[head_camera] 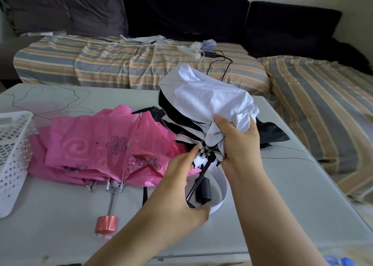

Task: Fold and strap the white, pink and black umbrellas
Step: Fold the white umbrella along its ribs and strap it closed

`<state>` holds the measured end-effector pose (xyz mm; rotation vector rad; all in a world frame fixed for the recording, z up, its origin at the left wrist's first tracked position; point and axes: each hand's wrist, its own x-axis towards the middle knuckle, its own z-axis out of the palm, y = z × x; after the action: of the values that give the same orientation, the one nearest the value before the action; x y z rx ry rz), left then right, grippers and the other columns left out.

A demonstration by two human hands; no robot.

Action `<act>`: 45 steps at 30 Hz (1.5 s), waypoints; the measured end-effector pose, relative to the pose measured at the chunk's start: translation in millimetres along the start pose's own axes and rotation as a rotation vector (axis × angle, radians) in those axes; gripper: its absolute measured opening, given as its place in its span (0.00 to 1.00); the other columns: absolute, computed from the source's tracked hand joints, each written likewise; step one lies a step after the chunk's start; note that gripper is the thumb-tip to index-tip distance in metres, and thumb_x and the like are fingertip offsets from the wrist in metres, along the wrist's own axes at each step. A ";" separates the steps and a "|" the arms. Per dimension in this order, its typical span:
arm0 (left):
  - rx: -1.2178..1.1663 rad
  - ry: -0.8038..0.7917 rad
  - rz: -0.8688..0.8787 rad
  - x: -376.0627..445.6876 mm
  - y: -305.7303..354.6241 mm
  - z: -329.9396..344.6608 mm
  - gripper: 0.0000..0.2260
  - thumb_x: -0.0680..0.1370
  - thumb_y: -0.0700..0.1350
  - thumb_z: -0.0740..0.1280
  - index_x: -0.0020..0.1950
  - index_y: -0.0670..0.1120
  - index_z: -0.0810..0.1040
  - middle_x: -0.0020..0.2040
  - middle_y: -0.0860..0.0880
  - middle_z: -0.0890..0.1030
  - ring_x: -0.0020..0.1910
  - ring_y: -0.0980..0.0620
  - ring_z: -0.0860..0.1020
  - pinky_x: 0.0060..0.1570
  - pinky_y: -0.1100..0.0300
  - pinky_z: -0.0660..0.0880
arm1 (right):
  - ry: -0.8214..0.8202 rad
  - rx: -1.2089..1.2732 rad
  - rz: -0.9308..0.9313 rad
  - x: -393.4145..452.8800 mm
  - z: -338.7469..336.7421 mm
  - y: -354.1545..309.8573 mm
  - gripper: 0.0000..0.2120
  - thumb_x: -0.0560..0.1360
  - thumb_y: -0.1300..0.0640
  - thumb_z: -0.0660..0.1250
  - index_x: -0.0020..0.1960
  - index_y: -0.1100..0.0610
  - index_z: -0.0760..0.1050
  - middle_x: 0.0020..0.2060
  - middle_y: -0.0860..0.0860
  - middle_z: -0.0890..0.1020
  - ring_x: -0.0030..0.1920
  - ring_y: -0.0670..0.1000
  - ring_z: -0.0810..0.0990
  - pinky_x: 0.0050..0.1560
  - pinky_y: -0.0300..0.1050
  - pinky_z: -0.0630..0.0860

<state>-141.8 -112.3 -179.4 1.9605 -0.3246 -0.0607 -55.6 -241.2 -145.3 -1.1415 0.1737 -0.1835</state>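
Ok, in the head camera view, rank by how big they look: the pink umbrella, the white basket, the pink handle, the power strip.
1. pink umbrella
2. white basket, cut off by the frame edge
3. pink handle
4. power strip, though it lies farther away

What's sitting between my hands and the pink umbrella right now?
The white umbrella: your right hand grips its bunched canopy and your left hand holds its strap, so both are occupied. Otherwise nothing visible blocks the pink umbrella, which lies on the table to the left, handle toward you.
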 end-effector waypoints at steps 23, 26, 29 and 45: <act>-0.030 0.048 0.027 -1.4 3.0 0.4 0.35 0.65 0.46 0.62 0.64 0.75 0.54 0.63 0.79 0.59 0.65 0.75 0.63 0.61 0.75 0.63 | -0.053 -0.076 0.004 -6.6 6.6 -1.7 0.25 0.71 0.72 0.66 0.64 0.55 0.67 0.36 0.51 0.77 0.32 0.51 0.77 0.35 0.47 0.77; 0.038 0.032 0.083 -1.4 0.6 -1.1 0.38 0.68 0.42 0.65 0.67 0.72 0.51 0.61 0.84 0.54 0.62 0.82 0.58 0.58 0.82 0.58 | -0.072 -0.060 0.002 -6.5 7.3 -1.7 0.20 0.71 0.72 0.67 0.56 0.54 0.69 0.31 0.48 0.78 0.29 0.49 0.77 0.31 0.43 0.76; 0.163 0.019 0.157 -1.2 -0.2 -3.1 0.39 0.71 0.38 0.66 0.70 0.66 0.51 0.63 0.82 0.51 0.62 0.83 0.54 0.56 0.84 0.55 | -0.061 -0.101 -0.018 -6.1 9.3 1.4 0.25 0.69 0.68 0.72 0.61 0.53 0.67 0.40 0.50 0.80 0.35 0.49 0.81 0.36 0.46 0.80; -0.171 0.017 -0.320 -5.5 7.8 -4.4 0.09 0.69 0.44 0.75 0.38 0.50 0.74 0.24 0.56 0.75 0.24 0.60 0.72 0.27 0.72 0.68 | 0.114 -0.016 -0.042 7.9 -2.2 -7.6 0.28 0.69 0.70 0.68 0.64 0.51 0.65 0.40 0.50 0.75 0.31 0.48 0.75 0.34 0.43 0.74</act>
<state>-147.8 -109.8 -171.1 1.8258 0.0080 -0.2699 -48.9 -248.1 -139.6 -1.1522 0.2526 -0.2853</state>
